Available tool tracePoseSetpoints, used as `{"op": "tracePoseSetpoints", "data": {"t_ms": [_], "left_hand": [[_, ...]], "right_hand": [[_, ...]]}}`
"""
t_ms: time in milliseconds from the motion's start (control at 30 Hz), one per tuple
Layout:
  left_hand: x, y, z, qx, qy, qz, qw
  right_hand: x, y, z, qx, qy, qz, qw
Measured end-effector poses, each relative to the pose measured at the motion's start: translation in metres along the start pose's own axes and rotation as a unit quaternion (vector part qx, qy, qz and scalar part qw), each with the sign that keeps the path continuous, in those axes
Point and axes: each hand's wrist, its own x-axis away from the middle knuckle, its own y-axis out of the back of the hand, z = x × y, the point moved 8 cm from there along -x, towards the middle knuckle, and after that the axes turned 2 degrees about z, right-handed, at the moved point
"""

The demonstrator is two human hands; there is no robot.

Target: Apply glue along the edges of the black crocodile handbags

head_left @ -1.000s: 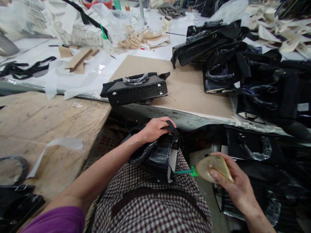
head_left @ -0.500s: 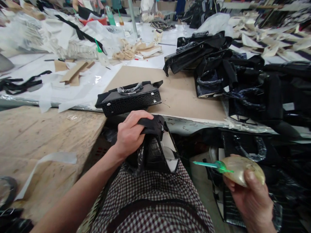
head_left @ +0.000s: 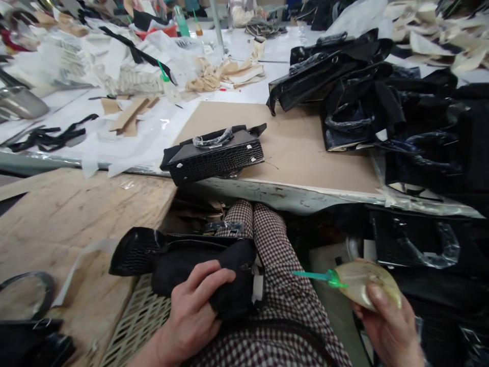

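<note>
Across my lap lies a black handbag (head_left: 171, 262) with its soft lining turned outward and a crocodile-patterned flap at its left end. My left hand (head_left: 200, 300) grips the lining near the bag's right end, thumb hidden beneath. Off to the right, my right hand (head_left: 385, 316) holds a yellowish squeeze bottle of glue (head_left: 369, 285) by its body. The bottle's thin green nozzle points left toward the bag, apart from it. On the bench ahead, a second black crocodile-patterned handbag (head_left: 217, 160) lies on its side, its wrapped handle and white-covered feet showing.
Black handbags (head_left: 351, 102) are piled on the bench's right side, and more bags (head_left: 416, 244) hang or lie low at right. A brown board (head_left: 305, 153) covers the bench front. A wooden table (head_left: 91, 204) stands at left. Another glue bottle (head_left: 170, 89) stands farther back.
My left hand has moved down and nearer to me, bringing the bag from upright at the bench edge to lying across my lap. The glue bottle has shifted slightly left and down.
</note>
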Motion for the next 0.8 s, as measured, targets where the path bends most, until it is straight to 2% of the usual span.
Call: {"op": "tracePoseSetpoints", "data": {"t_ms": [133,300,367,533,800], "left_hand": [[0.012,0.014,0.003,0.060,0.083,0.001,0.995],[0.024,0.026,0.027,0.102,0.229,-0.017,0.968],[0.029,0.026,0.033,0.120,0.263,-0.021,0.957],[0.031,0.024,0.034,0.146,0.270,-0.030,0.951],[0.032,0.022,0.022,0.140,0.243,-0.018,0.960]], "right_hand": [[-0.001,-0.011,-0.012,0.125,0.000,0.062,0.990],[0.001,-0.035,-0.017,0.273,0.055,0.125,0.952],[0.003,-0.044,-0.015,0.297,0.076,0.135,0.942],[0.006,-0.057,-0.015,0.307,0.100,0.145,0.935],[0.005,-0.072,-0.018,0.371,0.131,0.184,0.901]]}}
